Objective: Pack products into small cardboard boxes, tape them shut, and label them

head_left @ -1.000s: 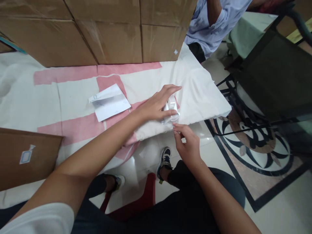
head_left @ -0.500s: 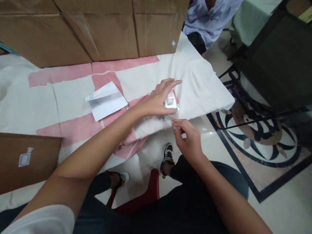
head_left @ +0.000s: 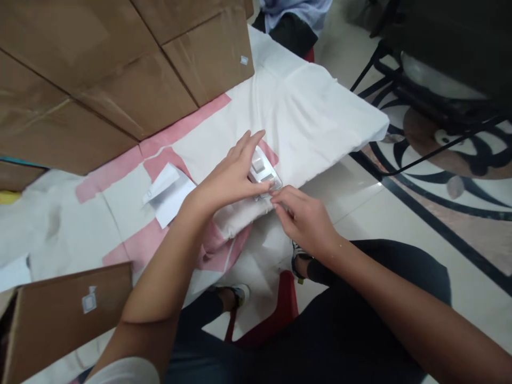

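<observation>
A small white item with silver squares (head_left: 263, 166), with what looks like clear wrap at its near end, lies at the front edge of the cloth-covered table. My left hand (head_left: 230, 178) is around its left side, thumb pressed on the near end and fingers stretched toward the far end. My right hand (head_left: 302, 216) is closed in a pinch at the item's near corner, thumb and forefinger together. What sits between those fingertips is too small to make out. A folded white paper (head_left: 172, 197) rests on the cloth left of my left hand.
Large cardboard boxes (head_left: 208, 58) are stacked along the back. Another carton (head_left: 72, 314) stands at the lower left. The white and pink cloth (head_left: 308, 112) covers the table. A dark folding chair (head_left: 452, 53) is at the right, and a person's leg (head_left: 294, 33) shows beyond the table.
My view has turned and shifted, so the boxes and table appear rotated. Both hands stay at the small item, the left thumb on its near end and the right pinch at its corner.
</observation>
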Motion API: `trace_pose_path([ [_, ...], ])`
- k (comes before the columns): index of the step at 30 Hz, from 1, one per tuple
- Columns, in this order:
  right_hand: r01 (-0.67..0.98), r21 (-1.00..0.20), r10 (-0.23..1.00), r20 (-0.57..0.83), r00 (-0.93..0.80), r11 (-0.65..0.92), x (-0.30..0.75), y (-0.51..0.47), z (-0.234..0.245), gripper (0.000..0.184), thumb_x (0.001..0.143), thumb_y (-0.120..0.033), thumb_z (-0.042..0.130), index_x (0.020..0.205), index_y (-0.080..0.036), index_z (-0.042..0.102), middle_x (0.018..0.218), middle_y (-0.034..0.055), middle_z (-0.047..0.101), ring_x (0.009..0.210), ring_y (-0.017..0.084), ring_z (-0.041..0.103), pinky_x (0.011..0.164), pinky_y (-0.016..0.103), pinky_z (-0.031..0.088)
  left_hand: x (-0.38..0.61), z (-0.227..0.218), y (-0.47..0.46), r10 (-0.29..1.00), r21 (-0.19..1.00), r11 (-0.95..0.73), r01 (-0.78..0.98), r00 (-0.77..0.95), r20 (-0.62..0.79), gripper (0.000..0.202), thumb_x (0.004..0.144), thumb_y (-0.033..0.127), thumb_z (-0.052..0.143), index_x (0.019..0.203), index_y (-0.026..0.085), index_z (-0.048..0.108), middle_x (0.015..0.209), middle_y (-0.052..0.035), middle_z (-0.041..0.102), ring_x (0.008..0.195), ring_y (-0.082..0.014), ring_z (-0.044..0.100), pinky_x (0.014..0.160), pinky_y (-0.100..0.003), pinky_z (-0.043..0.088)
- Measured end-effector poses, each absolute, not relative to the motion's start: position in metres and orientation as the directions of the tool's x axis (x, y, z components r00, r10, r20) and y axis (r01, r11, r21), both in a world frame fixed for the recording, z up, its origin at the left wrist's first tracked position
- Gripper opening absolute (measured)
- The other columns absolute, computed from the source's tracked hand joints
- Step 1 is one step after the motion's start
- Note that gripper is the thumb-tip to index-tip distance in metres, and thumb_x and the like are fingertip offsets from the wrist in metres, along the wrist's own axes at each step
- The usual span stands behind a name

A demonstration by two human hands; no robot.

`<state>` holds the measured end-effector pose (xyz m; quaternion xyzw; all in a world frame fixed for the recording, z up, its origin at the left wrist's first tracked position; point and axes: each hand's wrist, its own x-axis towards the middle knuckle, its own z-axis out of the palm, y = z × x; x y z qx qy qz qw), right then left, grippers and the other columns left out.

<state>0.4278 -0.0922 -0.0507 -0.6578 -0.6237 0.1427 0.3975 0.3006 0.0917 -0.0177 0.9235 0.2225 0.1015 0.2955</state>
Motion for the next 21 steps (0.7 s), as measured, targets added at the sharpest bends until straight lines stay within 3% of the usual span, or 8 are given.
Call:
trace_pose_path([
  [4, 0.729, -0.683, 0.956, 0.243, 0.165, 0.048, 0.429, -0.091, -0.042, 0.02, 0.1, -0.017, 0.047, 0.103, -0.018, 0.066, 0.107, 0.0056, 0.072, 0.09, 0.018, 0.069, 0.07, 0.028, 0.044, 0.303, -0.02, 0.089, 0.469, 0.532, -0.757, 0.38, 0.882, 0.036, 0.1, 0.079, 0.051, 0.078, 0.159, 0.038, 0.02, 0.171, -0.0099, 0.012, 0.158, -0.0458, 0.01, 0.122, -0.073, 0.022],
  [11, 0.711, -0.703, 0.973, 0.167, 0.16, 0.004, 0.434, -0.095, -0.029, 0.024, 0.099, -0.014, 0.045, 0.103, -0.018, 0.068, 0.108, 0.0055, 0.072, 0.088, 0.018, 0.066, 0.067, 0.028, 0.039, 0.308, -0.034, 0.096, 0.405, 0.507, -0.82, 0.265, 0.895, 0.188, 0.102, 0.078, 0.071, 0.073, 0.157, 0.036, 0.02, 0.162, -0.014, 0.026, 0.153, -0.0413, 0.023, 0.123, -0.066, 0.026],
  [16, 0.7, -0.709, 0.964, 0.235, 0.125, 0.082, 0.438, -0.101, -0.024, 0.024, 0.098, -0.013, 0.045, 0.101, -0.018, 0.068, 0.107, 0.0067, 0.072, 0.088, 0.018, 0.067, 0.068, 0.027, 0.042, 0.317, -0.059, 0.099, 0.333, 0.435, -0.895, 0.103, 0.803, 0.494, 0.09, 0.082, 0.085, 0.053, 0.151, 0.033, 0.03, 0.153, -0.0141, 0.032, 0.149, -0.0383, 0.031, 0.124, -0.061, 0.027],
  [21, 0.689, -0.686, 0.909, 0.405, 0.095, 0.234, 0.441, -0.107, -0.023, 0.026, 0.101, -0.015, 0.042, 0.103, -0.018, 0.068, 0.105, 0.0073, 0.073, 0.086, 0.018, 0.068, 0.069, 0.028, 0.046, 0.318, -0.064, 0.097, 0.309, 0.419, -0.906, 0.069, 0.784, 0.538, 0.082, 0.088, 0.086, 0.036, 0.15, 0.033, 0.035, 0.152, -0.0138, 0.031, 0.148, -0.0371, 0.032, 0.123, -0.061, 0.027],
])
